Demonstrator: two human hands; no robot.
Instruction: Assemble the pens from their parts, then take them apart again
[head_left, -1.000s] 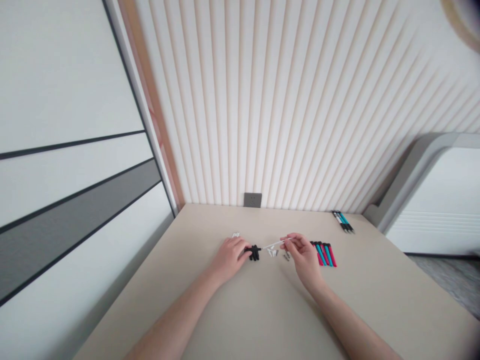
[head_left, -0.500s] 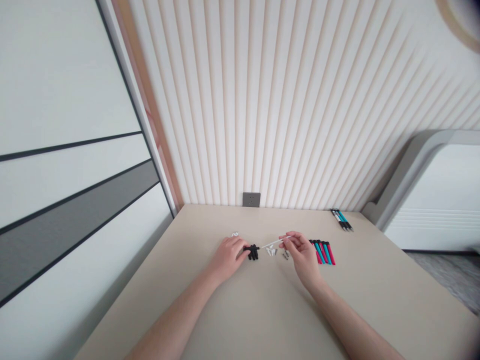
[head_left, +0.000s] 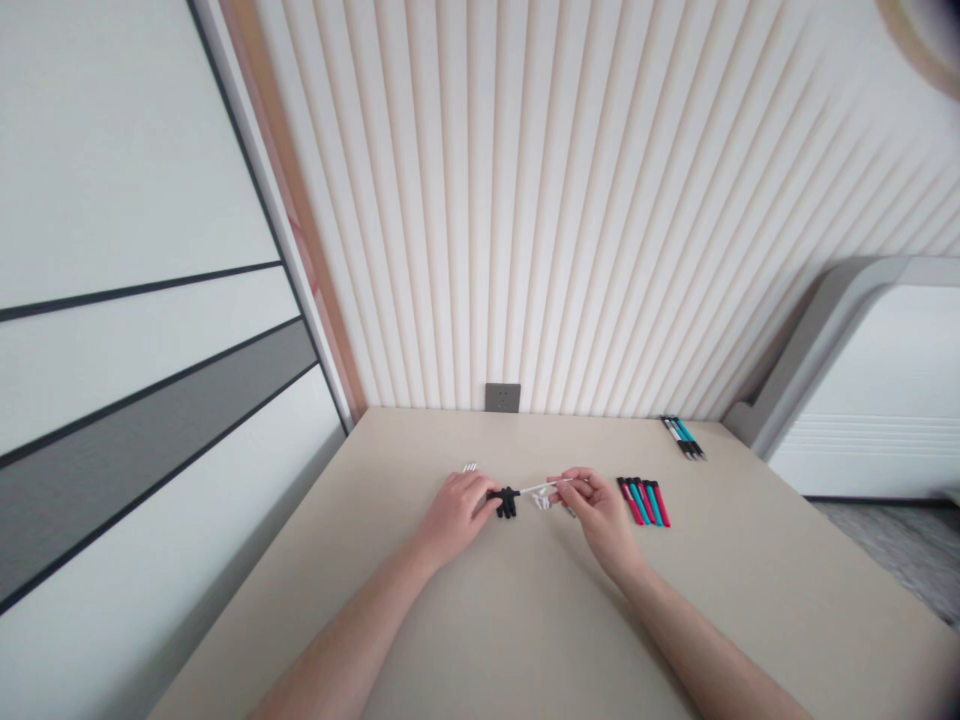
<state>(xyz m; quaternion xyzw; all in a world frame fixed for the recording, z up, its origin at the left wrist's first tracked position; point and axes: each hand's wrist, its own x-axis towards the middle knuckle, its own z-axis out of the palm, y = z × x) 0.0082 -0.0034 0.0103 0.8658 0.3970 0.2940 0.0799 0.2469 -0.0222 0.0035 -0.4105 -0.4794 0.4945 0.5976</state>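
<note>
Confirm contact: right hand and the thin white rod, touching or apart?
Touching. The head view shows the right hand pinching the thin white rod, its far end pointing toward the black parts.

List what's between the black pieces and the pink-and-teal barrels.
Head view: small white pieces on the table, the right hand pinching a thin white stick, and a small piece partly hidden by that hand.

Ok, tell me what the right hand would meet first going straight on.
Probably the black tube in the left hand: the thin white rod in the right hand points at its end. The small white parts seem to lie lower, though depth is unclear.
</note>
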